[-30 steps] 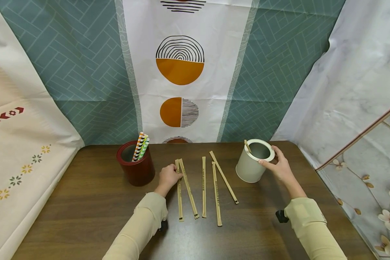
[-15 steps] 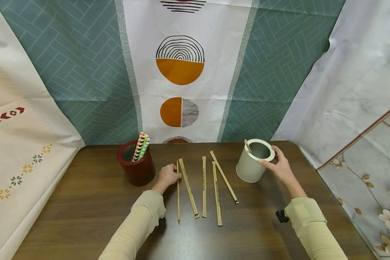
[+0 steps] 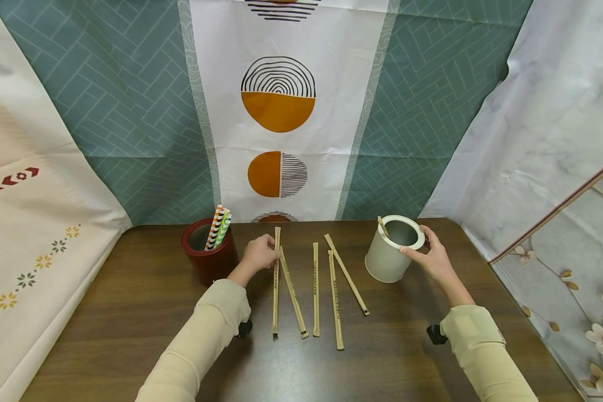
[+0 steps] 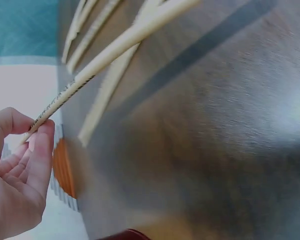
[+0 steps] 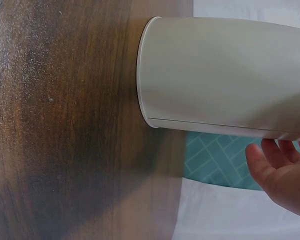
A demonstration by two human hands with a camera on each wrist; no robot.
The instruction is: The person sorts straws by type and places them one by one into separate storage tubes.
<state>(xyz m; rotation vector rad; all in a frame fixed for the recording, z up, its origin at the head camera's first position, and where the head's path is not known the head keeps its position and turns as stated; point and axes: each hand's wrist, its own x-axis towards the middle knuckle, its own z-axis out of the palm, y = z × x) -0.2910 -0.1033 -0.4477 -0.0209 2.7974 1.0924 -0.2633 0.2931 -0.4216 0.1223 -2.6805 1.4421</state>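
My left hand [image 3: 259, 253] pinches a paper-wrapped straw [image 3: 276, 296] near its far end. In the left wrist view, thumb and fingertips grip this wrapped straw [image 4: 107, 56], which is raised over the table and casts a long shadow. Several similar wrapped straws lie to its right, the nearest a slanted wrapped straw [image 3: 293, 296]. My right hand [image 3: 432, 258] holds the rim of a cream canister [image 3: 388, 259], thumb in front and fingers at the right side. The canister stands upright, with one wrapped straw [image 3: 382, 225] leaning inside at its left rim.
A dark red canister [image 3: 213, 268] stands left of my left hand, holding several striped straws [image 3: 218, 228]. The brown wooden table [image 3: 130, 312] ends at patterned cloths at the back and sides.
The leftmost wrapped straw has been picked up from the table and moved slightly away from me, toward the back, in my left hand. My right hand and the cream canister stay in place.
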